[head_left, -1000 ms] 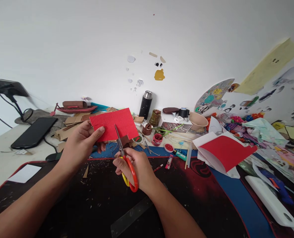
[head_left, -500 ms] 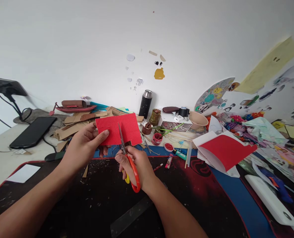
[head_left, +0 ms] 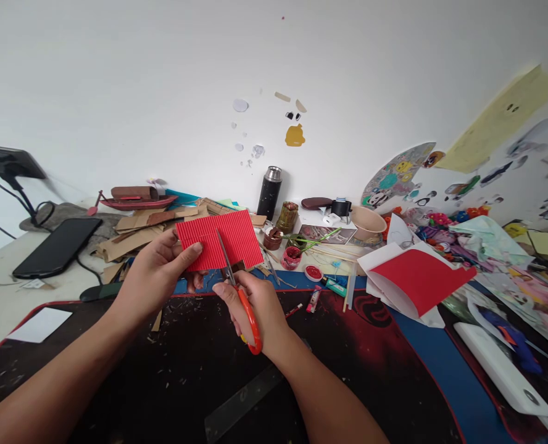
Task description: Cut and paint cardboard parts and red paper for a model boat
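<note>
My left hand (head_left: 160, 268) pinches the left end of a red corrugated card (head_left: 244, 237), thumb on its near face and fingers behind. The card is held up above the desk, its ridges facing me. In my right hand (head_left: 255, 305) are scissors (head_left: 252, 327) with red and yellow handles, my fingers wrapped round the grips. One blade lies across the front of the card, pointing up and to the left. The other blade is mostly hidden behind the card. Below the blades, a small dark gap shows at the card's lower edge.
A dark mat (head_left: 163, 382) covers the desk, with paper scraps and a clear ruler (head_left: 244, 401) on it. Behind stand a black flask (head_left: 270, 194), a red paint pot (head_left: 291, 258) and cardboard pieces (head_left: 130, 240). Red paper (head_left: 422, 277) lies to the right, a phone (head_left: 58, 246) to the left.
The scissor handles have come closer together, with less of the yellow one showing. The whole view has shifted slightly; my left hand keeps its grip on the card.
</note>
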A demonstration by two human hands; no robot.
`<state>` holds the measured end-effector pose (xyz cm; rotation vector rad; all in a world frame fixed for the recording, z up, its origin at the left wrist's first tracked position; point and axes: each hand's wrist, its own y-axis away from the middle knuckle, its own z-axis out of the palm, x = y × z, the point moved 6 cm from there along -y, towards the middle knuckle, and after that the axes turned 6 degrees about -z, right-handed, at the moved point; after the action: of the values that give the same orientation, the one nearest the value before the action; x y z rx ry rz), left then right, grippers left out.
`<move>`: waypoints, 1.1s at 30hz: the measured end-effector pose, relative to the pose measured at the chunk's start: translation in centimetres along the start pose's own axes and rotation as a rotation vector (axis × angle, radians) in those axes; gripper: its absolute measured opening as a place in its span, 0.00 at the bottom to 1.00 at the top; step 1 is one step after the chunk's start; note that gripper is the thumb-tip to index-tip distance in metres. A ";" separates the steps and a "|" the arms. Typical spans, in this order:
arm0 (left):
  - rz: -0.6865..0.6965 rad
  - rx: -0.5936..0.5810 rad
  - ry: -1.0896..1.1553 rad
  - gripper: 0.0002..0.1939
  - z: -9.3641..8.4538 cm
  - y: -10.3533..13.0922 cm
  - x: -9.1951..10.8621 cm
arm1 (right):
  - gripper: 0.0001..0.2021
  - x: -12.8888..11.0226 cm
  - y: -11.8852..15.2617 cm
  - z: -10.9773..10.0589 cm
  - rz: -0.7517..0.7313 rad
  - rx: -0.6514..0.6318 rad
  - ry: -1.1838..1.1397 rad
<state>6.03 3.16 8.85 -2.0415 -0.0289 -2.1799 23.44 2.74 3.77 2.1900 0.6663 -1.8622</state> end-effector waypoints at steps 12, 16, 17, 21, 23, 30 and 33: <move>-0.016 -0.011 0.040 0.21 0.1 -0.1 -0.4 | 0.23 -0.4 -0.1 -0.2 -0.017 0.013 0.041; -0.023 -0.001 0.054 0.19 0.0 -0.2 -0.6 | 0.23 -0.5 -0.2 -0.2 -0.031 0.017 0.041; -0.024 0.001 0.060 0.19 0.0 -0.2 -0.6 | 0.23 -0.5 -0.2 -0.2 -0.034 0.017 0.038; -0.028 0.001 0.074 0.18 0.0 -0.2 -0.3 | 0.21 -0.4 -0.2 -0.2 -0.031 0.012 0.046; -0.029 0.012 0.083 0.19 -0.1 -0.3 -0.1 | 0.21 -0.3 -0.2 -0.1 -0.022 -0.002 0.051; -0.021 0.083 0.146 0.21 -0.8 -0.5 -0.4 | 0.22 -0.2 -0.1 0.4 0.013 -0.077 -0.047; -0.023 0.082 0.167 0.21 -1.1 -0.6 -0.9 | 0.23 -0.1 0.0 0.8 0.033 -0.118 -0.063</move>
<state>4.86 3.75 7.90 -1.8185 -0.1207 -2.3146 22.72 2.39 3.70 2.0478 0.7047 -1.8184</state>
